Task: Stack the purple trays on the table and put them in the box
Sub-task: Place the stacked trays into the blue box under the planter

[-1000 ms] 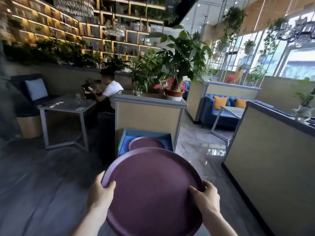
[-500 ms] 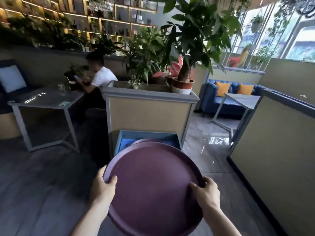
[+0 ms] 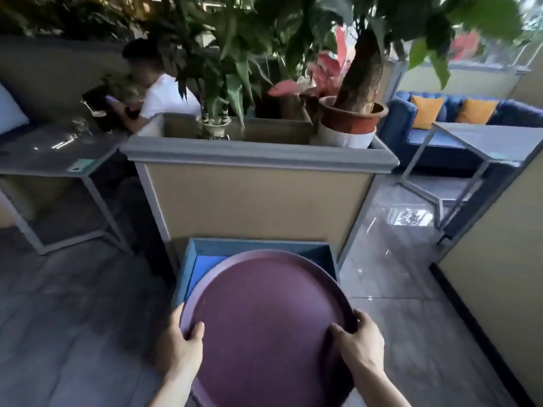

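Note:
I hold a round purple tray flat in front of me with both hands. My left hand grips its left rim, thumb on top. My right hand grips the right rim the same way. The tray's far half hangs over an open blue box that stands on the floor against a planter. The box's blue bottom shows at its left; the tray hides the rest of the inside.
A beige planter wall with a grey ledge and potted plants rises right behind the box. A person in a white shirt sits at a grey table on the left. A second table, blue sofa and a beige partition stand right.
I have come closer to the box and the view has tilted down. The tray now reaches over the box and hides the purple tray seen lying inside it earlier.

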The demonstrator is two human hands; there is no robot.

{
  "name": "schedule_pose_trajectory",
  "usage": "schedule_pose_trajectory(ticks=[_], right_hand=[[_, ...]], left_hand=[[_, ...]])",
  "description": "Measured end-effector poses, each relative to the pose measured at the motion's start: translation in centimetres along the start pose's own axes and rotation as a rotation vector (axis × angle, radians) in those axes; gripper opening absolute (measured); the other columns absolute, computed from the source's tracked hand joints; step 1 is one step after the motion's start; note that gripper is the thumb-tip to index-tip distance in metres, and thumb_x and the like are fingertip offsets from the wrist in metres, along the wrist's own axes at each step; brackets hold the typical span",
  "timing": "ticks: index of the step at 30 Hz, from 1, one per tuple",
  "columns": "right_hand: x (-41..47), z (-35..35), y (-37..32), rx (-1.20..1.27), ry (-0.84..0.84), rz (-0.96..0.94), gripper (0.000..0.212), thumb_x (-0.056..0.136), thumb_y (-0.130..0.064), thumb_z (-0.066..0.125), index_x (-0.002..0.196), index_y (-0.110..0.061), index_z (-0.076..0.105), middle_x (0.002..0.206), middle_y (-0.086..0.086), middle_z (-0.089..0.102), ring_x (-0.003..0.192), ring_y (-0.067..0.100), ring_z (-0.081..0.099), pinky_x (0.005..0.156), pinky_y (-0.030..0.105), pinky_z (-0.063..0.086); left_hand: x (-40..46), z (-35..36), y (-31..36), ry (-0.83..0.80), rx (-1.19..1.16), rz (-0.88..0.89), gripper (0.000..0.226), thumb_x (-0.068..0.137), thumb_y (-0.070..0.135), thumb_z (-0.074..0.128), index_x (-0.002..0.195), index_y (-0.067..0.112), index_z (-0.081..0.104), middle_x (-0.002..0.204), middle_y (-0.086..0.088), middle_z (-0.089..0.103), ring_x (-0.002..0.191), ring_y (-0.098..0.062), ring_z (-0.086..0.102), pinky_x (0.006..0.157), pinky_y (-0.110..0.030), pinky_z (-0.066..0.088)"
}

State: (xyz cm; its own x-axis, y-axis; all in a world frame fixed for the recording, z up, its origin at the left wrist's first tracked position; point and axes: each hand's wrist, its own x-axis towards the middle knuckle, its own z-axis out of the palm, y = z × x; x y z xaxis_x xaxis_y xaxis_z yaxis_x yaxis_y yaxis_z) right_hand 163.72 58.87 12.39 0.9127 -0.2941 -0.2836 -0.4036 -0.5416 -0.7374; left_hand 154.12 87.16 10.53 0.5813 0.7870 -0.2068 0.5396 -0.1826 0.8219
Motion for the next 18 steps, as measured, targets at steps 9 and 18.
schedule_pose_trajectory(ticks=[9,18], right_hand=[[7.8,5.4,-0.6,-0.154,-0.07,0.049,0.051,0.074,-0.026,0.08,0.122,-0.016,0.066,0.114,0.012,0.07,0.11,0.032,0.064,0.091,0.038,0.048],[12.5,10.9,0.8,-0.287,-0.083,0.062,0.047,0.08,-0.02,0.073,0.126,-0.014,0.064,0.115,0.015,0.071,0.111,0.035,0.064,0.093,0.04,0.049]], left_hand=[[6.9,7.2,-2.3,0.022,0.178,-0.043,0.06,0.076,0.008,0.076,0.133,0.007,0.057,0.133,-0.022,0.06,0.124,-0.042,0.054,0.101,-0.048,0.041],[12.0,11.4,-4.5,-0.006,0.305,-0.134,0.063,0.074,0.017,0.079,0.133,0.011,0.058,0.13,-0.019,0.064,0.122,-0.04,0.056,0.1,-0.047,0.044]])
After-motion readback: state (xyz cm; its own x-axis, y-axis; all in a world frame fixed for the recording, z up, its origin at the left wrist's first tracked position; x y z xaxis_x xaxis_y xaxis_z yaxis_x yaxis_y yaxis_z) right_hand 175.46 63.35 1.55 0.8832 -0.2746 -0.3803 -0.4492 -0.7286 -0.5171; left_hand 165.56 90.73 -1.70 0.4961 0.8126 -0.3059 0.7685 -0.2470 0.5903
